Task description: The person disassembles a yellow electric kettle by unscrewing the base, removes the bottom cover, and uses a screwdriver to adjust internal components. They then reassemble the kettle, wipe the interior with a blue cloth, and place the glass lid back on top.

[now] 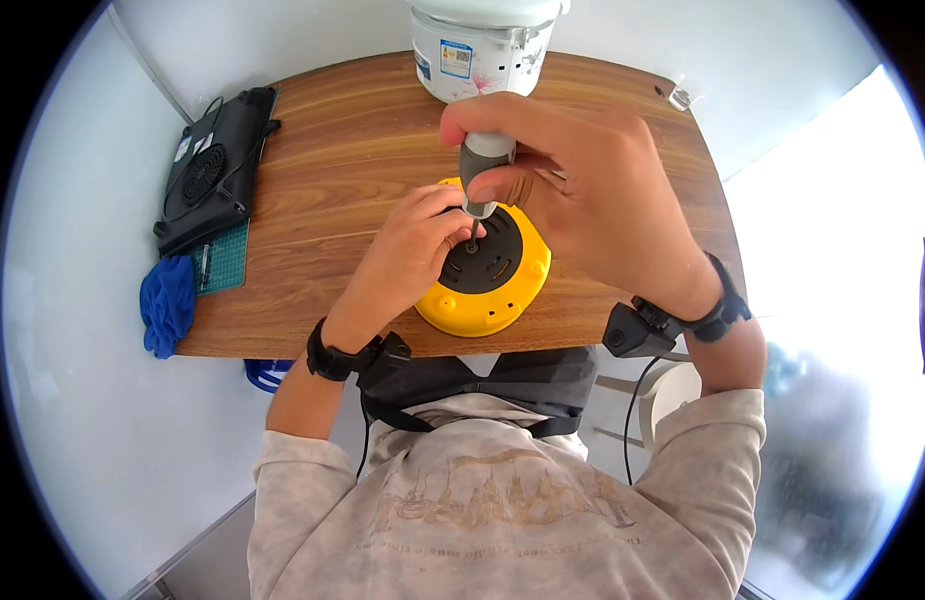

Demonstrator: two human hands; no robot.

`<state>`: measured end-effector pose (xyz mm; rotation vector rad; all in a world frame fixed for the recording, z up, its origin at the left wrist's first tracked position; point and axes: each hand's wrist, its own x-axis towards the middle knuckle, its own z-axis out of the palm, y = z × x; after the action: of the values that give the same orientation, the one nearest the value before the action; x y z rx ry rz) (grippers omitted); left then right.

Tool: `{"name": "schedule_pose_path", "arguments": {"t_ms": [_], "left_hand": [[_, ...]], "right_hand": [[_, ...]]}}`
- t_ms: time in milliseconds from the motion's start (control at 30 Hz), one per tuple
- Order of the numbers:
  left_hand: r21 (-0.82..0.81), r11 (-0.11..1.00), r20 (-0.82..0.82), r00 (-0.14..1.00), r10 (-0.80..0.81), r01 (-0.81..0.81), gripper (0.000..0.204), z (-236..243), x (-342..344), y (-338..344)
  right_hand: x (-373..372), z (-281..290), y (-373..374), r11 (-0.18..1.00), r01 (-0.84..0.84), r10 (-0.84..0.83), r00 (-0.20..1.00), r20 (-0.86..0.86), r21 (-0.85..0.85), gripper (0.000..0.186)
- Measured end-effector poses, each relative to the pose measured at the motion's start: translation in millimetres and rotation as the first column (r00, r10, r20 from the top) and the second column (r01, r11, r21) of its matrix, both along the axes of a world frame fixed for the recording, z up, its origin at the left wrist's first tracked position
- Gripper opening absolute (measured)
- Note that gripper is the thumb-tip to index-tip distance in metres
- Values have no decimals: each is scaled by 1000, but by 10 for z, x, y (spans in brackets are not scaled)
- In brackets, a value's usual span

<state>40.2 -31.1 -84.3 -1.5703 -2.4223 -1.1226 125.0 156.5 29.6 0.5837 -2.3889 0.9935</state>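
Head view, one, wide fisheye.
Worn on the head, left of a pair; looks down over the shirt (503, 500) to the table (323, 180), right hand (588, 175) near the lens (edges bow toward the dark rim).

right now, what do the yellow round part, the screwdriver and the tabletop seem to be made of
Yellow round part: probably molded plastic, slightly glossy; even color, bumps and small openings.
Screwdriver: handle likely plastic, perhaps rubbery, with a matte grey grip between paler ends; thin, dark shaft suggests metal.
Tabletop: wood or wood-look laminate, smooth satin; brown grain shows.
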Motion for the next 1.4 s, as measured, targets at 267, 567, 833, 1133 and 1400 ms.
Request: {"name": "schedule_pose_path", "arguments": {"t_ms": [267,567,833,1133,1400], "left_hand": [[-21,999,-4,1000,30,-30,9,-36,-3,-11],[25,999,10,1000,22,-22,11,-81,20,-3],[37,997,4,998,63,-63,12,-100,38,-27],[46,997,20,998,58,-59,11,-73,58,-26],[-16,996,34,996,83,-83,15,-36,61,-31]], "right_hand": [[178,-8,29,999,-38,37,999,-16,-9,35],[839,37,588,917,263,-327,926,-187,-301,42],[1360,-814,1282,590,681,-518,731,444,-433,27],[1385,-1881,1559,528,661,-393,746,537,-533,25],[1148,-2056,1518,606,659,-407,738,538,-445,29]]}}
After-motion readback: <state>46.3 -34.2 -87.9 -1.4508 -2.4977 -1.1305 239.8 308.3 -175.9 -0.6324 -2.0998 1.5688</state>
